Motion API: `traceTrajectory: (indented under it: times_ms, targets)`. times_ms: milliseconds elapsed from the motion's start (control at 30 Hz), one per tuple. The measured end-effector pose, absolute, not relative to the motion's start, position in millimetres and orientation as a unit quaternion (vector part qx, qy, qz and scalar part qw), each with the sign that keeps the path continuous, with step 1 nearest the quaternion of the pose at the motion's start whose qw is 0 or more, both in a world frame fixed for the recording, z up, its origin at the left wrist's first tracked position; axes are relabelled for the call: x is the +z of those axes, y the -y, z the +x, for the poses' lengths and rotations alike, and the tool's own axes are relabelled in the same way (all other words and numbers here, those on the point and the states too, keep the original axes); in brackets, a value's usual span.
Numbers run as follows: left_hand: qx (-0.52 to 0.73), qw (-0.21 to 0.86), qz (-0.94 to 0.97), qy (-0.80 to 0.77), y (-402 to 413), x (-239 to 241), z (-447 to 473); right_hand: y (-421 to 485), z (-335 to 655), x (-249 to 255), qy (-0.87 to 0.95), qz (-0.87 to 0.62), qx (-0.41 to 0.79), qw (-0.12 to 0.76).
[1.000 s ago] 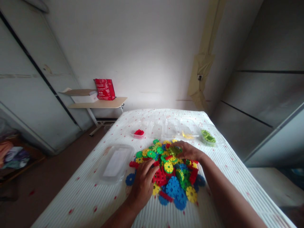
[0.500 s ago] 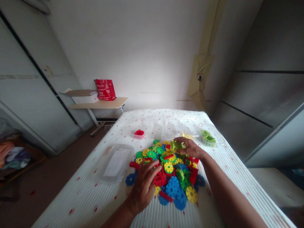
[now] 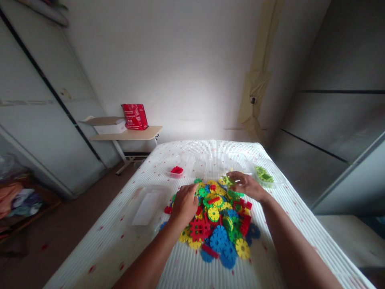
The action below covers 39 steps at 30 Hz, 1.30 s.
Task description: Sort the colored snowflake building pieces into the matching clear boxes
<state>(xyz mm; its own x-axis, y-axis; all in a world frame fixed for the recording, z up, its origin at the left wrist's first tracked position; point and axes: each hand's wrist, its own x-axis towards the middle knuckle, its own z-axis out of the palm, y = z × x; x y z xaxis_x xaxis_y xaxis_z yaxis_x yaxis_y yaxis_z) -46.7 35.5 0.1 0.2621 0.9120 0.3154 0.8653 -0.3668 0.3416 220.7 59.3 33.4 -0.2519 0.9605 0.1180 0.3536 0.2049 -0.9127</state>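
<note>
A mixed pile of plastic building pieces [image 3: 219,237] lies on the bed-like surface, with blue, yellow and green notched discs and red lattice blocks. My left hand [image 3: 185,204] rests over the pile's left side, back of the hand up, fingers stretched forward and thumb apart. Nothing shows in it, though its palm side is hidden. At the pile's far right, my right hand [image 3: 246,186] has its fingers and thumb around a light-green plastic block [image 3: 228,181], partly covered by the fingers. A red lattice block [image 3: 200,229] lies near my left wrist.
Clear containers stand beyond the pile: one with red blocks [image 3: 177,170], one with light-green blocks [image 3: 264,174], others between them. A clear plastic lid or tray [image 3: 162,192] lies left. A side table [image 3: 141,134] by the wall bears a red bag [image 3: 135,116] and a box [image 3: 110,127].
My left hand has moved forward over the pile, uncovering the red lattice block and yellow discs. My right hand has shifted slightly right, still with light-green plastic at its fingers.
</note>
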Motion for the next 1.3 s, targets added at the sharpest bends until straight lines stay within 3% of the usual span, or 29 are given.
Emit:
traceTrajectory:
  times_ms: [100, 200, 400, 567, 700, 933, 1300]
  targets:
    - [0.130, 0.054, 0.793, -0.593, -50.7, 6.3, -38.4, -60.3, 218.6, 30.1, 0.688, -0.478, 0.405, 0.367]
    - [0.102, 0.047, 0.787, -0.606, -57.6, 6.1, -33.5, -60.6, 217.4, 27.9, 0.691, -0.473, 0.411, 0.362]
    - [0.120, 0.035, 0.777, -0.617, -60.2, 5.1, -33.2, -62.7, 216.8, 22.3, 0.687, -0.477, 0.412, 0.361]
    - [0.223, 0.046, 0.777, -0.587, -56.5, 5.4, -38.5, -63.3, 216.2, 21.2, 0.697, -0.469, 0.408, 0.357]
    - [0.352, 0.144, 0.737, -0.559, -53.4, 5.0, -43.0, -61.8, 210.3, 21.2, 0.712, -0.468, 0.388, 0.351]
    - [0.511, 0.448, 0.525, -0.512, -40.9, 5.3, -38.0, -54.3, 181.4, 21.7, 0.738, -0.446, 0.307, 0.403]
    - [0.555, 0.535, 0.439, -0.462, -29.3, 3.0, -27.6, -40.3, 152.5, 24.6, 0.828, -0.416, 0.183, 0.329]
